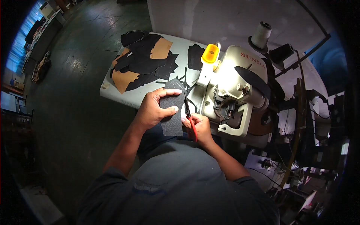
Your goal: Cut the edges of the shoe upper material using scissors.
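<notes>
Far left on the white counter (112,93): a heap of black and tan cut leather pieces (144,60). Nearer, left hand (155,108), fingers clamped around a dark grey textured leather piece (172,112) held upright above the lap. Just right, touching its edge: red-handled scissors (189,118), gripped in closed fingers of the right hand (200,127). Beyond, cream sewing machine (232,86) with yellow cap.

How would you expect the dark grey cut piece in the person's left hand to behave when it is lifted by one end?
The dark grey piece looks thin and sheet-like, so probably light and floppy. The left hand pinches it flat while its lower end hangs unsupported, suggesting some body. The right hand works red-handled snips at its edge.
</notes>
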A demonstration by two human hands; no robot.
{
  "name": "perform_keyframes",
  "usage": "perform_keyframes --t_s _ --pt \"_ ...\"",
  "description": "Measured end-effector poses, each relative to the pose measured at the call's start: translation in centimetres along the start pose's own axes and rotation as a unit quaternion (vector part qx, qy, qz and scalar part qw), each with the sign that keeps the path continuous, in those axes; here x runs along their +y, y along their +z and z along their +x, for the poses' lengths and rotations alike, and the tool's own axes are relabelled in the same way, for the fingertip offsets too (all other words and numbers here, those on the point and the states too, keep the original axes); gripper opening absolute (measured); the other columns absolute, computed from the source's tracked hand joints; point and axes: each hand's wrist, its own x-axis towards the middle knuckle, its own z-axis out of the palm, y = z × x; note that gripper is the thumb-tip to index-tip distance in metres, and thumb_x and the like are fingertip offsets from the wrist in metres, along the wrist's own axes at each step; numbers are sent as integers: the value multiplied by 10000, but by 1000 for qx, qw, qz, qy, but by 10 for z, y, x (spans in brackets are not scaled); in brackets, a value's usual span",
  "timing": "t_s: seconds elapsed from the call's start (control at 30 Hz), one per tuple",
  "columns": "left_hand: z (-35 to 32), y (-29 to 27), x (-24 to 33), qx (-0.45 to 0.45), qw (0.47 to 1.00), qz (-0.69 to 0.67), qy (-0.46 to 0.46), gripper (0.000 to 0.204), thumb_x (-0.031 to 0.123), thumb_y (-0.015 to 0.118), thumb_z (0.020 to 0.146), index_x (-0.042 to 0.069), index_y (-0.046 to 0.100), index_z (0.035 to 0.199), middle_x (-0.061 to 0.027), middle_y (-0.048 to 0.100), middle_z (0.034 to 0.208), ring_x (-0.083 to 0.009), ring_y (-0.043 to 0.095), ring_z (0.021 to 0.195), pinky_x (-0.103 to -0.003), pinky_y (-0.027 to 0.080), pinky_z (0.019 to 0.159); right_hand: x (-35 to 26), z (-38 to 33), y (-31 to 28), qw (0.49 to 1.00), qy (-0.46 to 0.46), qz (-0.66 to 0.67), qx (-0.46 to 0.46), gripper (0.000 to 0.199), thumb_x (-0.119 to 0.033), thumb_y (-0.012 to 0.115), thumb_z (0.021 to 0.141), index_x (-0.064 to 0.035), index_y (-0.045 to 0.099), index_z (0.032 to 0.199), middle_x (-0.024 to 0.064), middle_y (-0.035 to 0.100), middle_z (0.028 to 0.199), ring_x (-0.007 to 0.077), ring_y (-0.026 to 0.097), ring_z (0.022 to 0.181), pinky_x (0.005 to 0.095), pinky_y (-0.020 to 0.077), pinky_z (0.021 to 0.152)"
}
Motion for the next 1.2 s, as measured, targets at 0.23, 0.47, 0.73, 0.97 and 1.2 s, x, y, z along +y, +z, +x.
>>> perform_keyframes --t_s 0.23,0.47,0.73,0.97,1.2 --pt "3 -8 11 -54 998 -8 -38 499 -26 830 811 -1 753 1303 -70 710 1218 -133 668 1135 -302 519 1052 -11 -3 1 999 48 8 -4 302 -237 817 1002 -80 641 812 -39 563 576 47 487 458 240 369 443" --pt "5 -13 16 -85 995 22 -43 499 -6 821 800 -2 758 1296 -64 707 1201 -135 679 1108 -302 528 1041 -5 -3 1 999 46 11 -7 285 -247 816 1003 -74 662 835 -40 560 574 44 487 455 244 374 433" --pt "10 -18 12 -106 994 20 -24 507 -12 822 792 0 760 1294 -75 725 1219 -143 672 1145 -314 514 1067 -1 -4 3 1000 -2 -2 0 325 -240 847 985 -51 676 783 -57 585 585 15 498 492 233 349 457" --pt "14 -26 16 -150 988 36 -24 507 42 815 772 15 772 1277 -91 757 1184 -164 698 1115 -318 518 1049 -6 -6 2 1000 24 -1 2 329 -258 858 974 -56 674 791 -48 588 580 22 501 482 230 341 450" --pt "18 -24 13 -161 986 36 -2 525 40 822 770 14 768 1291 -95 769 1193 -167 700 1124 -318 511 1065 -6 -7 4 999 28 26 3 310 -245 846 985 -57 678 805 -59 575 582 17 483 475 229 329 444"
